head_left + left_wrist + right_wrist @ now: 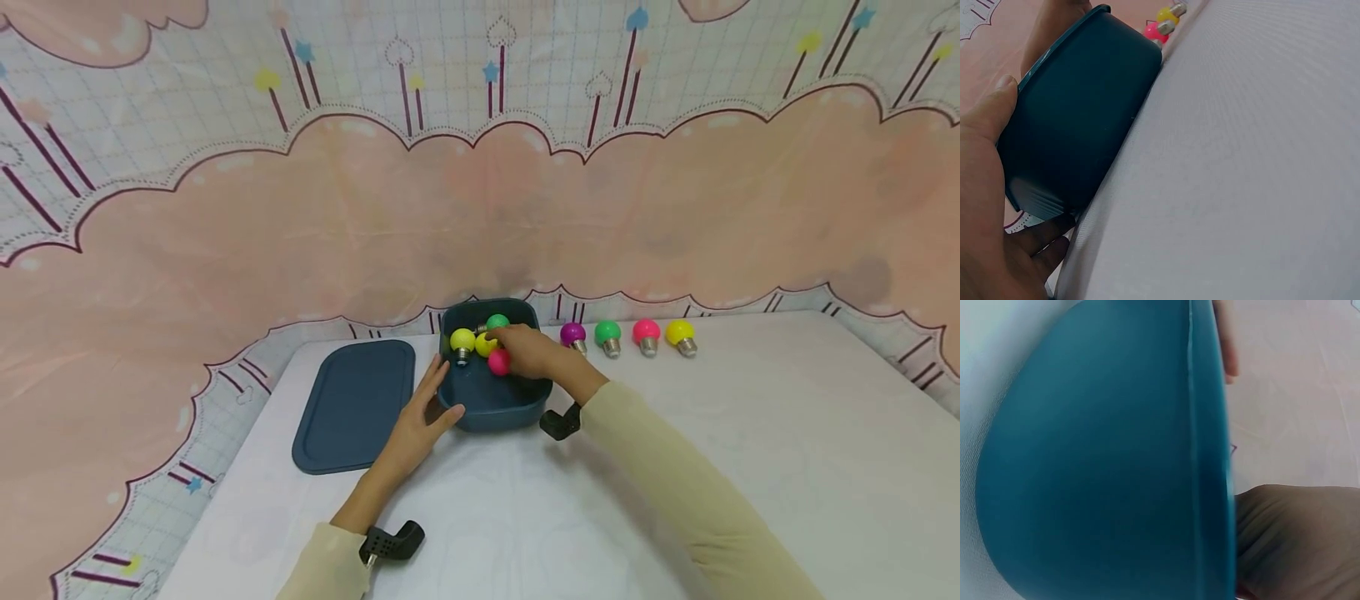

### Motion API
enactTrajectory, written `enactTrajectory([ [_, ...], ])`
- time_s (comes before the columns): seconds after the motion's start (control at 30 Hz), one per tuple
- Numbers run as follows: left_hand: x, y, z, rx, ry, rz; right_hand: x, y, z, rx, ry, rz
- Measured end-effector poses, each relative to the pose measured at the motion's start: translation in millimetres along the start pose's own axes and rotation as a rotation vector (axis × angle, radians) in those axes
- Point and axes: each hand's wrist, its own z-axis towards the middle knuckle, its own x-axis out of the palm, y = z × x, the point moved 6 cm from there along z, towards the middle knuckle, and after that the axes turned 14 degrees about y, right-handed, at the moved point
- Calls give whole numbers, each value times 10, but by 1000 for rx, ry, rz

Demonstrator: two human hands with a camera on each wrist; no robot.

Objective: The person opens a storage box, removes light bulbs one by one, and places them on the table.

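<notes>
Dark blue and round-cornered, the bin stands on the white tabletop, and only the head view looks down into it: a yellow bulb lies near its left wall, with a second yellow bulb, a green bulb and a pink bulb gathered by the right hand. That hand reaches in over the right rim, its fingers bent down among the bulbs; whether they grasp one cannot be told, since the back of the hand covers the spot. The right wrist view does not settle it, as the bin's outer wall fills most of that picture and hides the fingers. The left hand is spread against the bin's near left corner, fingers extended along the side; the left wrist view adds the thumb against the rim and two fingers low by the base. To the left lies a flat, dark blue lid. Right of the bin runs a row on the table: a purple bulb, another green bulb, another pink bulb and a third yellow bulb. The right wrist partly covers the purple one's metal base. Behind everything hangs a peach-and-white patterned cloth.
</notes>
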Motion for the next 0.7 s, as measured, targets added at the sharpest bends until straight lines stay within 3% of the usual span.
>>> enactTrajectory([
  [0.33,1,-3,-9,0,-1,-5,46,26,-10,-87,26,31],
  [0.7,1,7,-9,8,3,-14,91,76,26,-96,37,7],
])
